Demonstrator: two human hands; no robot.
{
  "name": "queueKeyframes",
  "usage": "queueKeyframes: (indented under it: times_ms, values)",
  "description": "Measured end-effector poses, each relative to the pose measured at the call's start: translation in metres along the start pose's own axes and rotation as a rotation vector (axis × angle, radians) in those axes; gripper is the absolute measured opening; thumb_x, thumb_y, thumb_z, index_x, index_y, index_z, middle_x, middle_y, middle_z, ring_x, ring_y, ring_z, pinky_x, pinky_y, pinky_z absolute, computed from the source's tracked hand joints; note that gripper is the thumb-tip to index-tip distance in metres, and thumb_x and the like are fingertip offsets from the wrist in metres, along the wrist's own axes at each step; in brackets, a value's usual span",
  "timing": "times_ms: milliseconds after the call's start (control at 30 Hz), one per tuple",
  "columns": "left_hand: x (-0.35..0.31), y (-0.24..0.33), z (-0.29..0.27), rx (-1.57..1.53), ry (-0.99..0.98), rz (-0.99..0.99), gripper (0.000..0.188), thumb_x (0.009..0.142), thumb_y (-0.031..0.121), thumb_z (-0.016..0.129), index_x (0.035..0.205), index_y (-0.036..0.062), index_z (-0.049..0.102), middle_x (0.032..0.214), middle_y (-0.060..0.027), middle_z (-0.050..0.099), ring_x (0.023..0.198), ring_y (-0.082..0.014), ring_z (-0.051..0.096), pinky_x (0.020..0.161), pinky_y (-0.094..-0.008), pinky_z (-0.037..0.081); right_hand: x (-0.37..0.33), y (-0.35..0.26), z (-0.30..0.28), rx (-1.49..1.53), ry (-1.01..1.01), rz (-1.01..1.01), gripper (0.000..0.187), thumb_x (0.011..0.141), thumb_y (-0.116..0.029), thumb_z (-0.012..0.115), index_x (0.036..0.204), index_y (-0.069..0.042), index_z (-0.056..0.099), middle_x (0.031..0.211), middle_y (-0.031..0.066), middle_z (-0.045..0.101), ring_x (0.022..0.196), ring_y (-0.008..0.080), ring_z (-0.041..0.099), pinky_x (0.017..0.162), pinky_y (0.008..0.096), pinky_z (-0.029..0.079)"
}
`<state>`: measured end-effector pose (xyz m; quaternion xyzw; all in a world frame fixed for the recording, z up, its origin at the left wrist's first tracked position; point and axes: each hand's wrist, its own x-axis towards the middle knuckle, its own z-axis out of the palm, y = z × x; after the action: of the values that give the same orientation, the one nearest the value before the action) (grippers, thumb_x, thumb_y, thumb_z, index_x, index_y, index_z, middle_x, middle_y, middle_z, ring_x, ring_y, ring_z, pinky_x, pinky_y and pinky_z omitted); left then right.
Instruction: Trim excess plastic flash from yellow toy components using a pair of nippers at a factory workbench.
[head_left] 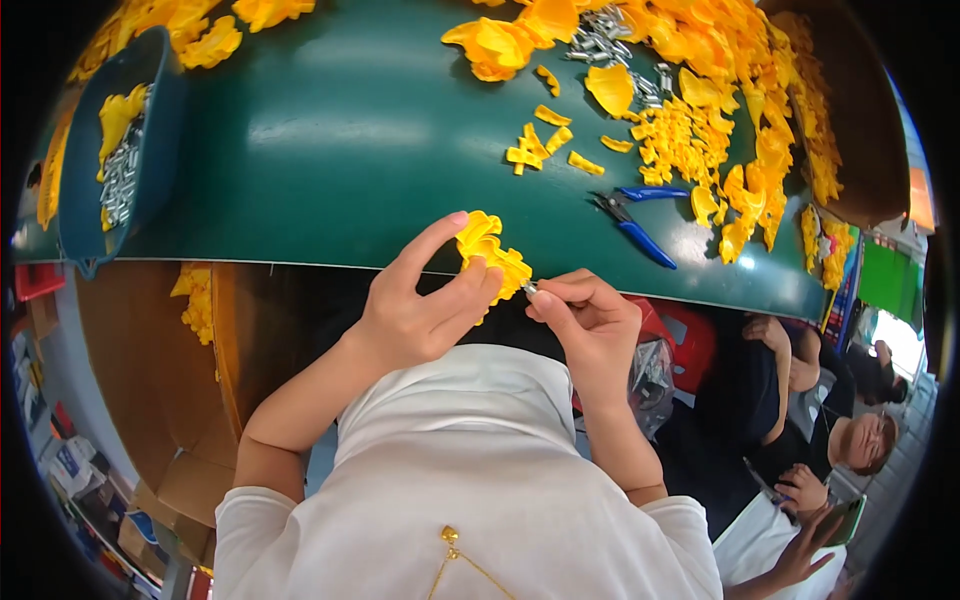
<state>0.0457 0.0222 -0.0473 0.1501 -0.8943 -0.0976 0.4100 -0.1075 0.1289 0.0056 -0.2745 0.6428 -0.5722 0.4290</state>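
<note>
Just over the table's near edge, my left hand (415, 295) grips a yellow plastic part (492, 250) with a lobed, uneven outline between thumb and fingers. My right hand (590, 315) pinches a small silvery metal pin (529, 287) against the part's lower right side. Whether the pin sits inside the part or only touches it, I cannot tell. Blue-handled nippers (643, 225) lie on the green table to the right, beyond my right hand. Small curved yellow pieces (553, 140) are scattered further off.
A dark teal basket (150, 170) at the left holds metal pins and yellow pieces. Yellow parts (690, 130) and metal pins (600, 38) heap at the far right on the green table (330, 170). A cardboard box (150, 380) stands below left. Other people sit at the right.
</note>
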Motion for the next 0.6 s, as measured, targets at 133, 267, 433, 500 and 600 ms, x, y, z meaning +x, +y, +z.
queueKeyframes:
  times_ms: [133, 267, 433, 500, 600]
  values:
    - [0.000, -0.002, 0.002, 0.001, 0.008, 0.003, 0.027, 0.063, 0.006, 0.070, 0.090, 0.0052, 0.071, 0.094, -0.0016, 0.062, 0.104, -0.0369, 0.059, 0.078, -0.0341, 0.057, -0.002, 0.001, 0.007, 0.028, 0.047, 0.099, 0.009, 0.083, 0.002, 0.066, 0.091, 0.007, 0.064, 0.085, 0.0105, 0.063, 0.075, 0.0143, 0.064, 0.067, 0.0247, 0.057]
    - [0.002, -0.004, 0.004, 0.002, 0.051, 0.025, 0.025, 0.062, 0.005, 0.070, 0.087, 0.0053, 0.071, 0.093, -0.0024, 0.063, 0.099, -0.0375, 0.061, 0.078, -0.0354, 0.058, -0.005, 0.002, 0.016, 0.064, 0.131, 0.117, 0.007, 0.083, 0.002, 0.066, 0.088, 0.006, 0.064, 0.084, 0.0093, 0.064, 0.074, 0.0125, 0.063, 0.067, 0.0236, 0.056]
    - [0.003, -0.004, 0.006, 0.015, 0.048, 0.034, 0.024, 0.063, 0.005, 0.070, 0.086, 0.0043, 0.071, 0.092, -0.0040, 0.064, 0.098, -0.0397, 0.061, 0.080, -0.0379, 0.057, -0.006, 0.012, 0.013, -0.130, 0.100, -0.051, 0.006, 0.084, 0.003, 0.064, 0.089, 0.006, 0.064, 0.082, 0.0070, 0.060, 0.072, 0.0107, 0.060, 0.066, 0.0216, 0.050]
    - [0.004, -0.003, 0.002, 0.013, 0.017, 0.015, 0.025, 0.062, 0.004, 0.070, 0.087, 0.0038, 0.071, 0.094, -0.0044, 0.064, 0.100, -0.0393, 0.059, 0.083, -0.0385, 0.055, -0.003, 0.005, 0.012, -0.238, 0.051, -0.074, 0.007, 0.084, 0.001, 0.065, 0.088, 0.006, 0.064, 0.081, 0.0068, 0.062, 0.069, 0.0101, 0.060, 0.062, 0.0215, 0.050]
    - [0.003, 0.000, -0.006, 0.005, -0.048, -0.054, 0.029, 0.061, 0.005, 0.070, 0.090, 0.0040, 0.070, 0.096, -0.0049, 0.064, 0.104, -0.0365, 0.055, 0.083, -0.0398, 0.050, 0.020, -0.022, -0.010, -0.388, -0.069, 0.082, 0.011, 0.085, -0.006, 0.065, 0.085, 0.004, 0.065, 0.068, 0.0046, 0.062, 0.062, 0.0085, 0.059, 0.055, 0.0213, 0.048]
